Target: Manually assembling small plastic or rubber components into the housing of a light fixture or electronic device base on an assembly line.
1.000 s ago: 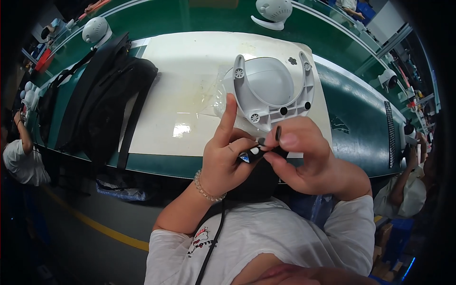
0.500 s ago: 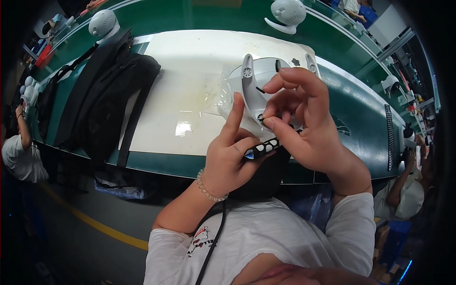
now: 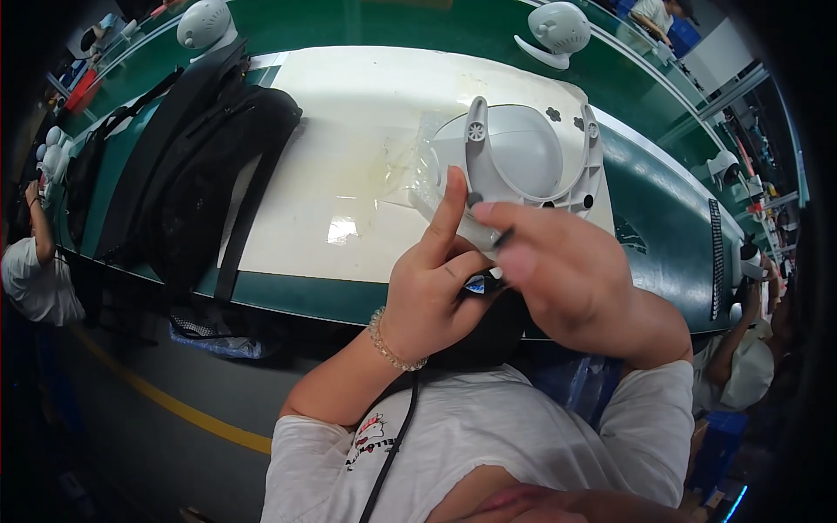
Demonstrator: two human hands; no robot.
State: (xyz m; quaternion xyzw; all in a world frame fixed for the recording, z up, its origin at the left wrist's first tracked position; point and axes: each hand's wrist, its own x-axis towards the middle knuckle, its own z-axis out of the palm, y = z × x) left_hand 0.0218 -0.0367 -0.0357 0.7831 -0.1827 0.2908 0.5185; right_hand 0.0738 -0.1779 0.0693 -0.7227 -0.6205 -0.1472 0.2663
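Observation:
My left hand (image 3: 432, 292) is raised before my chest, index finger pointing up, and pinches a small dark part (image 3: 478, 283) low between the two hands. My right hand (image 3: 567, 270) is blurred, close against the left, its fingertips on a thin dark piece (image 3: 503, 237) at the near edge of a white dome-shaped plastic housing (image 3: 514, 157). The housing has a U-shaped bracket with screw bosses and stands tilted just beyond my fingers. A clear plastic bag (image 3: 417, 174) lies beside it on the white mat (image 3: 349, 113).
A black backpack (image 3: 196, 166) with straps lies at the mat's left. The green bench (image 3: 663, 227) runs around it, with other white housings (image 3: 558, 30) at the back. A person in a white shirt (image 3: 30, 279) is at far left; another sits at right.
The white housing has been lifted from flat on the mat to tilted upright. My right hand rose over it, then came back down against my left hand.

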